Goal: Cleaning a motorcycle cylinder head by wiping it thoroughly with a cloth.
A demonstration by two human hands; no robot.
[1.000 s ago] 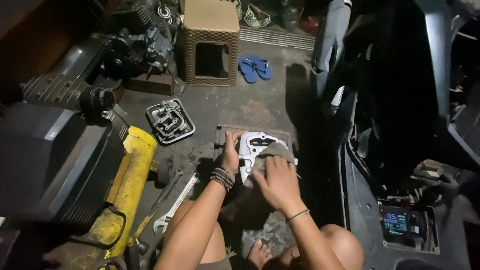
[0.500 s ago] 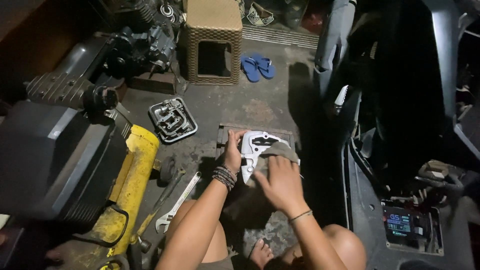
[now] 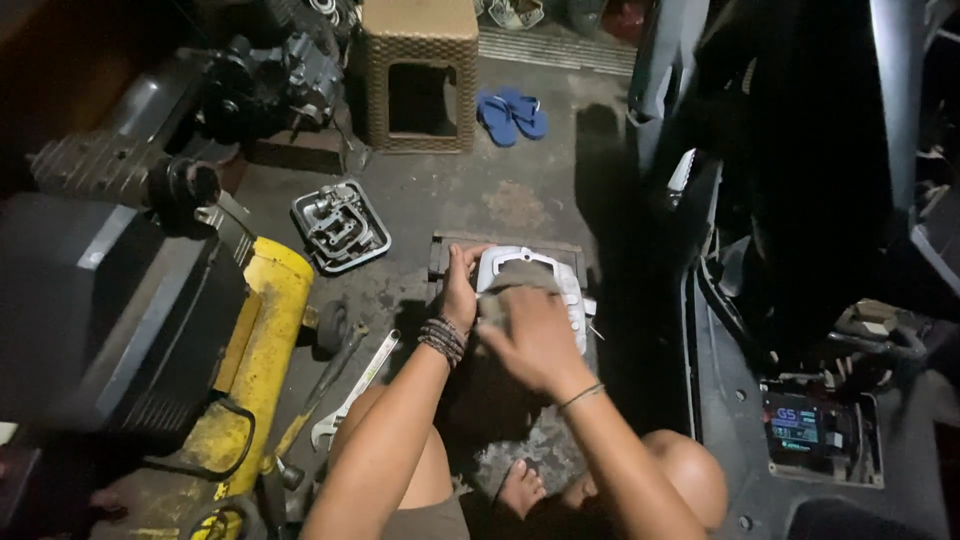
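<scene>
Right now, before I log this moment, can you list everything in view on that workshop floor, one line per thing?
white engine cover: 1, white-grey metal, centre floor on a flat board
rag: 1, grey, on the cover under the right hand
finned engine part: 1, grey metal, floor left of the cover
air compressor tank: 1, yellow, left side
wrench: 1, silver, floor beside the tank
wicker stool: 1, tan, top centre
flip-flops: 2, blue, right of the stool
engine block: 1, dark, top left
small screen: 1, lit, lower right on dark bodywork
left hand: 1, beaded bracelets at the wrist, gripping the cover's left edge
right hand: 1, thin wristband, pressing the rag on the cover
</scene>
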